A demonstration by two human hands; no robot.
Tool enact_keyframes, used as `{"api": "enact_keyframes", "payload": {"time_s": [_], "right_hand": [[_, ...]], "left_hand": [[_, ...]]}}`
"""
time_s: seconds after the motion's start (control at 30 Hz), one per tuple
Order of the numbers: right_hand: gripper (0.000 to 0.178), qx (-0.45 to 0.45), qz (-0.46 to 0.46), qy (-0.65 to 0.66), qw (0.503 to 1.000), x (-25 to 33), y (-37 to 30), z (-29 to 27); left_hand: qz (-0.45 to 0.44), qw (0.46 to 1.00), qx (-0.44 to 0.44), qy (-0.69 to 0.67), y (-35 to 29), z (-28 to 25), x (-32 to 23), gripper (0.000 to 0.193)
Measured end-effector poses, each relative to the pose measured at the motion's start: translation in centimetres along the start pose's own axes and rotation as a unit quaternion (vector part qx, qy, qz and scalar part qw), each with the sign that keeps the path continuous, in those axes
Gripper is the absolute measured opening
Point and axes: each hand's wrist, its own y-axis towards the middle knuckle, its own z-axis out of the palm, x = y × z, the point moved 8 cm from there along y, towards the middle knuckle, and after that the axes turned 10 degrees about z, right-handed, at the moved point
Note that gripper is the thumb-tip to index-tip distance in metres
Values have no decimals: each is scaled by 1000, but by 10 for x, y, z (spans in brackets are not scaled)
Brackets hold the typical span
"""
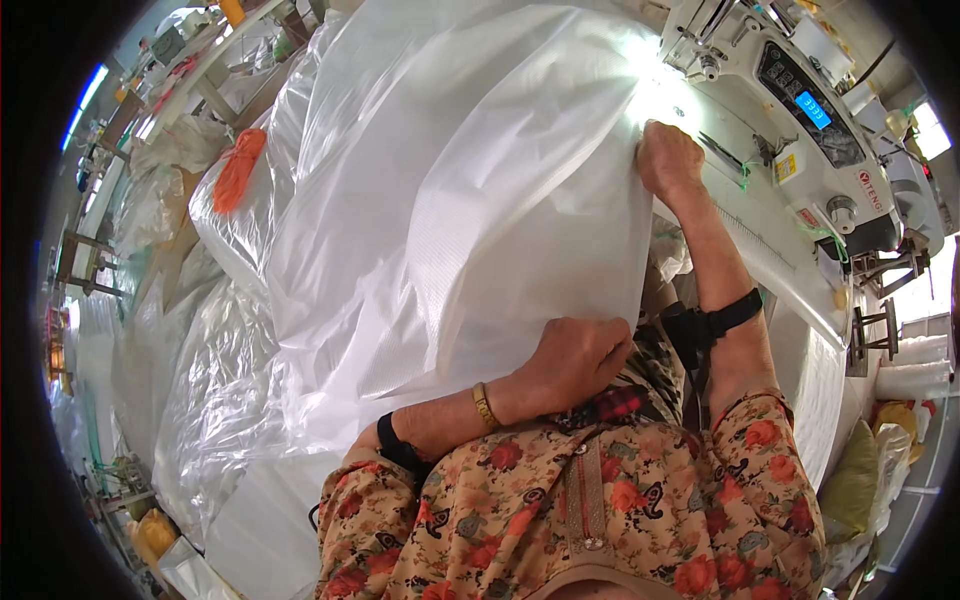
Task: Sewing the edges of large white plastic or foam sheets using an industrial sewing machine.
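Observation:
A large white, translucent plastic sheet [520,220] spreads in folds across the work table. My right hand [670,158] is closed on its right edge, close to the brightly lit needle area of a white sewing machine [735,60]. Nearer my body, my left hand [580,362] is closed on the same edge at its lower corner. Between the two hands the edge runs fairly straight. The fingertips of both hands are partly hidden by the fists. Glare washes out the spot where the sheet meets the machine.
A bundle of orange strings [240,170] lies on clear plastic at the left. Black tweezers [722,150] rest on the machine bed right of my right hand. White rolls [915,375] and an olive-green bag [850,480] are at the far right. Crumpled clear film [215,370] covers the left side.

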Motion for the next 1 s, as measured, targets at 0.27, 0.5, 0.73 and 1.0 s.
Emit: {"api": "enact_keyframes", "payload": {"time_s": [0.27, 0.5, 0.73, 1.0], "right_hand": [[11, 9, -42, -83, 996, 18, 21, 4], [14, -21, 5, -73, 997, -4, 77, 21], [14, -24, -9, -24, 999, 3, 17, 1], [15, -15, -70, -73, 995, 14, 33, -3]], "left_hand": [[-14, 999, -9, 52, 3, -8, 24, 6], [4, 998, -20, 54, 41, -16, 36, 6], [14, 994, -61, 85, 49, -21, 32, 8], [18, 991, -37, 127, 74, -20, 48, 7]]}}
